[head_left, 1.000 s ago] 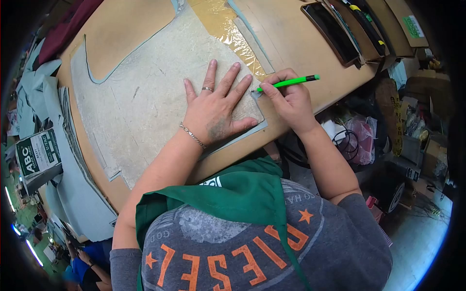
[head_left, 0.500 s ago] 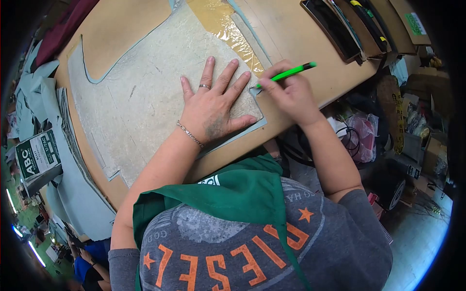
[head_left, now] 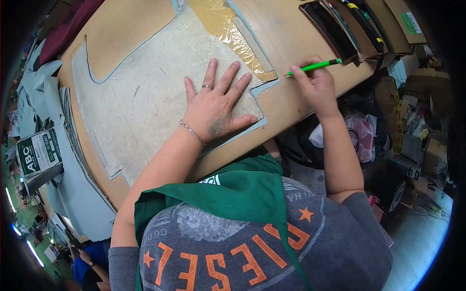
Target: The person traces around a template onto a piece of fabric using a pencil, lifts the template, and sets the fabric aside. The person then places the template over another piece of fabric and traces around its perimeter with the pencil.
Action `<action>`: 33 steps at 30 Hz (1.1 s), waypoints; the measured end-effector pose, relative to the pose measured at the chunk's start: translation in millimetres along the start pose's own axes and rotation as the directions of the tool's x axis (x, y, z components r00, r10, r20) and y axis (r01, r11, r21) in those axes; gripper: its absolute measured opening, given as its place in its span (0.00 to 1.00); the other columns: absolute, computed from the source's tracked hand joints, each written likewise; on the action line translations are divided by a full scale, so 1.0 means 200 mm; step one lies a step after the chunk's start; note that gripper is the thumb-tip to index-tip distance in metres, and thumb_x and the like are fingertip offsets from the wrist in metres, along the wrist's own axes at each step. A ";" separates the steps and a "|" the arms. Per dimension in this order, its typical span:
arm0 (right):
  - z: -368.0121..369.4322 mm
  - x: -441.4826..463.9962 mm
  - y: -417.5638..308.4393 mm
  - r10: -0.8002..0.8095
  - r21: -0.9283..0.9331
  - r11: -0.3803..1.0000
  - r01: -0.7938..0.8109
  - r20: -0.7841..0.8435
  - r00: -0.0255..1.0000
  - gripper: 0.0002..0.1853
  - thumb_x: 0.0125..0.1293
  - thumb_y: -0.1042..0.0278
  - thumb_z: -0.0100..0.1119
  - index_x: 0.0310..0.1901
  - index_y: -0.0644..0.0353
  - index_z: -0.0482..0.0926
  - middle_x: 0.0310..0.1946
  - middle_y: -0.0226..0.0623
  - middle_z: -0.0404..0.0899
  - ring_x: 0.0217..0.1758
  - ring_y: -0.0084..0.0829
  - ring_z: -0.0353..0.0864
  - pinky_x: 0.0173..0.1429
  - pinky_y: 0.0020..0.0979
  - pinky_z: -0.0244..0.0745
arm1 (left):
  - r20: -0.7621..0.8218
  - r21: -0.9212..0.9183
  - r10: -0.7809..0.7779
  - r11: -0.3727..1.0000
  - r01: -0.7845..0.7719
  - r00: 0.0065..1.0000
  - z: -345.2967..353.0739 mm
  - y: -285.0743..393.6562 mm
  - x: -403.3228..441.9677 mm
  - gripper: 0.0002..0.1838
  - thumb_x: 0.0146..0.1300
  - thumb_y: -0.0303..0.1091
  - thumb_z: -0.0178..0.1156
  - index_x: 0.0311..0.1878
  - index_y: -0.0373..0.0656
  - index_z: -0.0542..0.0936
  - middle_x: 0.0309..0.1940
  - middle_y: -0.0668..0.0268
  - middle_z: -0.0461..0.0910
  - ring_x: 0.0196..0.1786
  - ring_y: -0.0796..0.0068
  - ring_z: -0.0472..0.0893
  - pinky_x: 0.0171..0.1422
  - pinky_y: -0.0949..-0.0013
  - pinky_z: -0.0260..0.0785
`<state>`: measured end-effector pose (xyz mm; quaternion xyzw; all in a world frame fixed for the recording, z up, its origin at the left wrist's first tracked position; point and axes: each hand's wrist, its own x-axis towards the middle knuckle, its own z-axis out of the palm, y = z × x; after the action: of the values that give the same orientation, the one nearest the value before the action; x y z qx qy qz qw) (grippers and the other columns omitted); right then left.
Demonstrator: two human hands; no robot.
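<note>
My left hand [head_left: 216, 104] lies flat with fingers spread on a large greyish pattern template [head_left: 150, 82], pressing it to the table. Shiny brown tape [head_left: 225, 29] covers part of the template's far right side. Beneath the template, light blue-grey material [head_left: 264, 87] shows along its edges, most plainly at the notch on the right. My right hand [head_left: 315, 89] is closed around a bright green pencil [head_left: 315, 66]. The pencil's tip points left, a short way right of the template's taped corner, apart from it.
A brown tray [head_left: 330, 31] with a phone-like dark panel and tools stands at the far right of the table [head_left: 291, 29]. On the left are stacked blue-grey sheets [head_left: 80, 189] and an ABC box [head_left: 39, 153]. Another person's arm [head_left: 94, 266] shows at lower left.
My right hand with the pencil has moved right, away from the template's notch, uncovering the taped corner and the blue-grey edge there. My left hand stays in place on the template.
</note>
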<state>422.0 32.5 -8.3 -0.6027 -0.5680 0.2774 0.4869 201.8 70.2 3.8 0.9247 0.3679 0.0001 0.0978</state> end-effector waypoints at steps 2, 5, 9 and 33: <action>-0.02 -0.04 -0.03 0.008 0.091 0.996 0.000 -0.083 0.997 0.07 0.58 0.71 0.57 0.32 0.63 0.71 0.24 0.31 0.71 0.27 0.17 0.72 0.30 0.20 0.67 | -0.006 -0.004 0.001 1.000 -0.001 1.000 0.00 0.00 0.00 0.44 0.44 0.70 0.51 0.65 0.60 0.58 0.68 0.69 0.46 0.70 0.51 0.41 0.55 0.24 0.41; 0.13 -0.10 -0.11 0.016 0.180 0.984 -0.013 -0.017 1.000 0.07 0.59 0.71 0.57 0.32 0.64 0.71 0.25 0.32 0.72 0.26 0.18 0.73 0.30 0.20 0.68 | -0.016 -0.007 0.008 1.000 -0.008 1.000 0.00 0.00 0.00 0.44 0.44 0.70 0.51 0.65 0.60 0.58 0.68 0.69 0.46 0.70 0.51 0.42 0.55 0.24 0.41; 0.26 -0.13 -0.06 -0.072 0.165 0.983 0.075 -0.025 0.997 0.06 0.58 0.71 0.58 0.32 0.63 0.71 0.26 0.33 0.73 0.25 0.21 0.73 0.29 0.22 0.69 | -0.031 -0.009 0.014 1.000 -0.014 0.999 0.00 0.00 0.00 0.44 0.45 0.69 0.52 0.64 0.60 0.58 0.68 0.69 0.47 0.69 0.51 0.43 0.54 0.24 0.41; 0.19 -0.22 -0.07 0.018 0.167 0.986 -0.002 -0.093 0.996 0.03 0.58 0.77 0.56 0.32 0.64 0.72 0.30 0.34 0.71 0.34 0.22 0.72 0.39 0.21 0.67 | -0.035 -0.085 0.004 0.996 -0.007 0.999 0.02 -0.01 -0.01 0.43 0.47 0.69 0.49 0.65 0.59 0.57 0.68 0.69 0.46 0.70 0.51 0.40 0.56 0.24 0.39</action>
<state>373.6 -0.8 -19.3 -0.5751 -0.5165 0.2977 0.5603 199.3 70.3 -0.9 0.9205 0.3669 0.0321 0.1304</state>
